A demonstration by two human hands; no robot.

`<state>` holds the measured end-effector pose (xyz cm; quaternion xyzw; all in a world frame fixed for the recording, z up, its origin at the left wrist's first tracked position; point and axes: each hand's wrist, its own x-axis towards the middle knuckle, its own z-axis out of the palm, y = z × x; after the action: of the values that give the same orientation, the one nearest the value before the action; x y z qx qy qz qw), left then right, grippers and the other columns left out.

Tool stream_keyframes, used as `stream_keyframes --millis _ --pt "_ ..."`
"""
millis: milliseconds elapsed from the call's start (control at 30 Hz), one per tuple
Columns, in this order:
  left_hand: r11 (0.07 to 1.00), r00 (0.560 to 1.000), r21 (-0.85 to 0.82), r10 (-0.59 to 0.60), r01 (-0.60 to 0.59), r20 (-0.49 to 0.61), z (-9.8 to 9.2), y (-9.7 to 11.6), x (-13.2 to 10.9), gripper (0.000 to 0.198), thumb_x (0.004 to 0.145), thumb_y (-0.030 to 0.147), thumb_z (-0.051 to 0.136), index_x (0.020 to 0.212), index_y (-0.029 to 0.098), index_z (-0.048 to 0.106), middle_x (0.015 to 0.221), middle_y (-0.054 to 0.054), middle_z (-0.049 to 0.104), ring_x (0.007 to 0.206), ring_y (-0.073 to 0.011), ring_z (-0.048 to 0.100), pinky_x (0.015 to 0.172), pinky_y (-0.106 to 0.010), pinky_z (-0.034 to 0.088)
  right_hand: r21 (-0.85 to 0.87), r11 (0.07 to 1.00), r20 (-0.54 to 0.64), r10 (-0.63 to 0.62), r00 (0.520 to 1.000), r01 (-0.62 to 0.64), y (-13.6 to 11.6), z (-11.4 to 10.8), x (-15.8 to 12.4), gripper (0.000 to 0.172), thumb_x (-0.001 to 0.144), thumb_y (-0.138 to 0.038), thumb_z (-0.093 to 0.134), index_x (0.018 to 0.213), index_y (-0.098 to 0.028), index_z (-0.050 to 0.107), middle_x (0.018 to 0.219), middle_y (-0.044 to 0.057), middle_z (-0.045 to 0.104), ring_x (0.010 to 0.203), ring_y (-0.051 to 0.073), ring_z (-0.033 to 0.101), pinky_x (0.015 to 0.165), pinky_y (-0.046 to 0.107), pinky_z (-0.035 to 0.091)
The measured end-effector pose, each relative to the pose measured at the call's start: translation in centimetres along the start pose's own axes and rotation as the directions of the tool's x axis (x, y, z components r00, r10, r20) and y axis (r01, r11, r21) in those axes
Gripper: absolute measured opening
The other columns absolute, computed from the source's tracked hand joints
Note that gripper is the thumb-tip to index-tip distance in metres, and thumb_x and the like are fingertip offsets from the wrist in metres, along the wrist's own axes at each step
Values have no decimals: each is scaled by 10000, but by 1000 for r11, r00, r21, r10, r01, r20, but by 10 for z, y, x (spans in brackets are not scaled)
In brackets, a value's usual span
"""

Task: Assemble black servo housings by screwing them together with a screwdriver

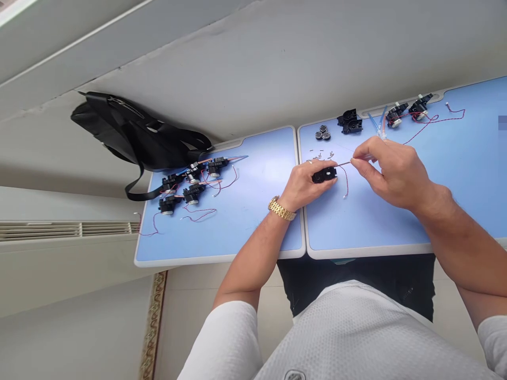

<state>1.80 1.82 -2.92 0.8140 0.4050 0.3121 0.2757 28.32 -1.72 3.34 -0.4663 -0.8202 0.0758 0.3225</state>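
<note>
My left hand: closed around a small black plastic housing, over the right-hand light-blue tabletop with a white rim, near its left edge. My right hand: pinching a thin, dark metal-shafted tool between thumb and forefinger, shaft pointing at the housing; contact at the tip, I cannot tell. Beside the housing: one thin red-and-dark wire with a white plug. Beyond my left hand: tiny loose metal pieces; three round black-and-silver parts, clustered; open black plastic shells, farther right.
</note>
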Motion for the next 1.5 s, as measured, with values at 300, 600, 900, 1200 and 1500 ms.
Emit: stream_keyframes --millis 300,600,900,1200,1500 --pt "1000 1000 12 -12 12 7 -1 1 0 336 994 325 891 1326 289 860 1156 -49 898 1008 -221 814 959 -396 661 -159 983 -73 85 994 -95 11 7 -4 664 1165 -802 448 882 -271 727 531 -6 603 476 198 535 530 372 326" --pt "999 999 -21 -32 31 -36 -2 1 2 340 979 300 910 1314 269 863 1155 -43 899 976 -201 809 928 -362 656 84 996 -40 22 999 -18 1 11 -4 213 1160 -383 550 1252 -254 692 1102 82 875 976 292 856 854 432 629" --pt "1000 999 -3 -21 21 -24 -2 1 0 332 989 315 902 1316 278 861 1174 -46 901 1003 -210 818 955 -382 663 -98 993 -16 64 998 -65 9 3 -3 422 1188 -590 530 972 -280 719 720 25 769 638 241 688 635 390 442" --pt "998 999 -55 10 -12 -51 -2 4 1 328 976 297 917 1299 264 868 1089 -32 887 920 -185 784 892 -346 644 71 997 -74 28 997 -23 2 8 -1 272 1167 -428 562 1288 -229 702 1059 94 857 970 303 855 841 428 596" --pt "999 999 -41 6 -8 -43 -1 0 1 330 978 287 909 1304 259 864 1139 -48 895 975 -202 809 941 -367 655 -120 992 -58 31 998 -38 5 5 -4 468 1197 -597 500 965 -282 758 681 17 733 634 231 646 659 377 465"
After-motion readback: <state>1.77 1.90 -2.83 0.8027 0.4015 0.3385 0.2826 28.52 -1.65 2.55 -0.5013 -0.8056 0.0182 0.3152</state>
